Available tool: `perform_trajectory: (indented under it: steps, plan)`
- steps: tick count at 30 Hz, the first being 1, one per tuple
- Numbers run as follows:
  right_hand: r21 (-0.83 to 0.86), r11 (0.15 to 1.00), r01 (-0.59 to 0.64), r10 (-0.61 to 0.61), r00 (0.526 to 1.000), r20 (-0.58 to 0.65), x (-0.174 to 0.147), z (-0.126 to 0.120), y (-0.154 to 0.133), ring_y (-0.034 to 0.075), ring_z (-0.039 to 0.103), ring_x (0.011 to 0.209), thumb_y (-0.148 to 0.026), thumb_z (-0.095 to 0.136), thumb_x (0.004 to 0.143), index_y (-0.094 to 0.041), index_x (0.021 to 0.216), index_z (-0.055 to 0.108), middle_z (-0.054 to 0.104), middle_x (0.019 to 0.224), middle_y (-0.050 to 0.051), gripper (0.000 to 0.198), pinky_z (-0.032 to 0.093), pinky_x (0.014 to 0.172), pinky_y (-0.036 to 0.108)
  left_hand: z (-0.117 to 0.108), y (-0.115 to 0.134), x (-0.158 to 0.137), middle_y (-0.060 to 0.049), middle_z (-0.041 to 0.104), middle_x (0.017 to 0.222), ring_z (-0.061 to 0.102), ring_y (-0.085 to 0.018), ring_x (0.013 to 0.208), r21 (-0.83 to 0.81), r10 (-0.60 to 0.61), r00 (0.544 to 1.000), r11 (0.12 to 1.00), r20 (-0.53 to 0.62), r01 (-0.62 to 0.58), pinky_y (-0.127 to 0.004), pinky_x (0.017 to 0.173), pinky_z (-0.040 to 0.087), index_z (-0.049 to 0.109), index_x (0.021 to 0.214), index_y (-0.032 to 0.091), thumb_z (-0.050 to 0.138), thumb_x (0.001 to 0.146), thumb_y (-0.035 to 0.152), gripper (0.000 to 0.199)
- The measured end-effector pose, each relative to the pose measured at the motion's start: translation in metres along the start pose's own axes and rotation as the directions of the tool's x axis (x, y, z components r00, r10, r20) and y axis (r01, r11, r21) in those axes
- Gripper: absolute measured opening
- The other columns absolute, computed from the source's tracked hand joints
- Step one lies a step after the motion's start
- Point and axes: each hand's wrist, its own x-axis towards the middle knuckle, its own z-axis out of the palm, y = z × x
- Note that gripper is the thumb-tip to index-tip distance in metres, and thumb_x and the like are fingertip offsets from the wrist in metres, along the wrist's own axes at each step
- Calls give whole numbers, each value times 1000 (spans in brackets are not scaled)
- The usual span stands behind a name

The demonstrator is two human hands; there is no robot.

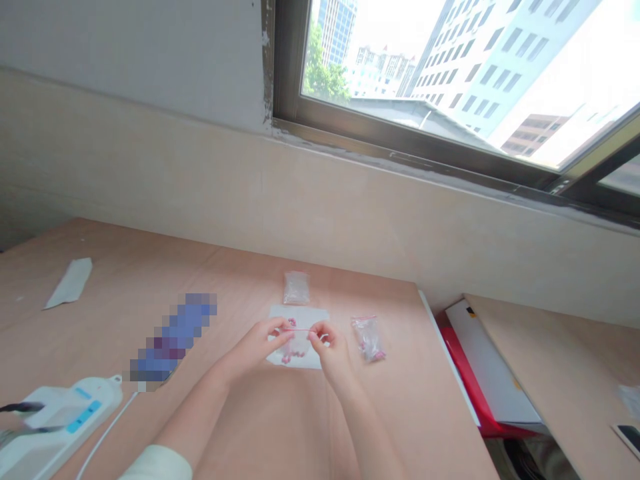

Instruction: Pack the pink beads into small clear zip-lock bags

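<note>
A thin pink string (301, 330) is stretched level between my two hands. My left hand (271, 335) pinches its left end, and my right hand (327, 339) pinches the other end with curled fingers. Both hands are over a white sheet of paper (318, 317) on the table. Several small pink beads (295, 356) lie on the paper below the string, and a few more are near the left fingertips. Whether any bead is on the string is too small to tell.
Behind the paper lies a clear plastic bag (297, 287); to the right is another bag (369, 340) with pink pieces. At left are a blurred blue device (173, 340), a white power strip (75, 417) with a cable, and a paper scrap (70, 283). The table edge (447, 353) borders a gap.
</note>
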Motion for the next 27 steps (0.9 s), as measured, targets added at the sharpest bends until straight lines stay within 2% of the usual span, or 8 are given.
perform_trajectory:
  steps: [5, 9, 11, 16, 22, 25, 27]
  plan:
    - [67, 997, -23, 19, 998, 67, -3, 7, 1, 12, 47, 63, -29, 47, 68, -17, 64, 49, 52, 66, 0, 13, 36, 58, 23, 5, 2, -1, -2, 58, 67, 52, -15, 66, 65, 3, 999, 998, -52, 0, -22, 59, 38, 57, 65, 15, 46, 72, 34, 23]
    - [64, 997, -33, 34, 999, -3, -3, 14, 2, 11, 45, 58, -25, 48, 66, -17, 59, 46, 48, 58, -2, 11, 35, 57, 23, 11, 6, 0, -1, 57, 65, 51, -14, 65, 45, -5, 999, 999, 35, 3, -22, 60, 37, 57, 64, 15, 45, 73, 36, 26]
    - [82, 995, -60, 61, 998, -13, -4, 16, 1, 10, 44, 56, -26, 49, 65, -17, 58, 46, 48, 57, -2, 11, 35, 55, 23, 14, 7, 1, -1, 56, 64, 50, -15, 66, 50, 13, 999, 999, 37, -15, -22, 61, 36, 57, 63, 15, 44, 73, 36, 27]
    - [270, 939, -215, 186, 974, 129, -3, 12, 1, 9, 44, 50, -35, 54, 63, -17, 62, 48, 52, 56, -2, 19, 33, 47, 21, 13, 7, 4, -1, 56, 64, 50, -15, 66, 57, -12, 999, 998, 35, 10, -22, 61, 37, 57, 64, 14, 46, 72, 38, 27]
    - [355, 903, -242, 243, 969, 43, -1, 2, -3, 8, 45, 52, -34, 60, 59, -16, 59, 49, 50, 55, -3, 21, 35, 52, 21, 8, -1, 5, 1, 56, 64, 51, -13, 64, 38, -65, 998, 997, -7, 65, -23, 62, 38, 52, 63, 15, 46, 71, 38, 26]
    - [385, 886, -259, 218, 965, 148, -6, 4, -5, 10, 50, 60, -37, 59, 60, -16, 65, 53, 56, 63, -1, 23, 38, 58, 23, 11, -3, 6, 1, 54, 61, 50, -12, 61, -1, -74, 996, 997, -59, 74, -22, 60, 38, 50, 62, 14, 47, 71, 40, 27]
    - [394, 871, -293, 209, 947, 243, -11, 6, -3, 11, 51, 60, -39, 58, 61, -16, 66, 53, 56, 63, 0, 24, 39, 56, 23, 14, -2, 7, 2, 53, 60, 49, -11, 59, -58, -98, 993, 994, -60, 95, -21, 56, 37, 50, 63, 14, 47, 70, 42, 29]
